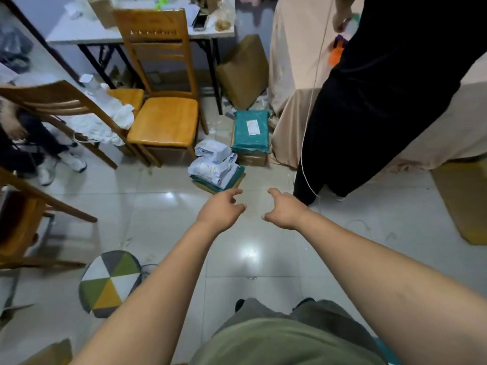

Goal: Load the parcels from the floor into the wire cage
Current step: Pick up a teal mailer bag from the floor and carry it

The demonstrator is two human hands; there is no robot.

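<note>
Parcels lie on the tiled floor ahead of me. Two white poly bags (214, 164) sit stacked on a teal bag and a flat brown box. Just behind them a teal parcel (251, 131) with a white label rests on a cardboard box (253, 159). My left hand (221, 209) and my right hand (283, 209) reach forward side by side, a little short of the white bags, fingers loosely curled and holding nothing. No wire cage is in view.
A wooden chair (163, 106) stands left of the parcels, and a person in black (369, 114) stands right beside them. A large brown parcel (243, 72) leans under a white table (87, 32). A round patterned cushion (110, 281) lies at lower left.
</note>
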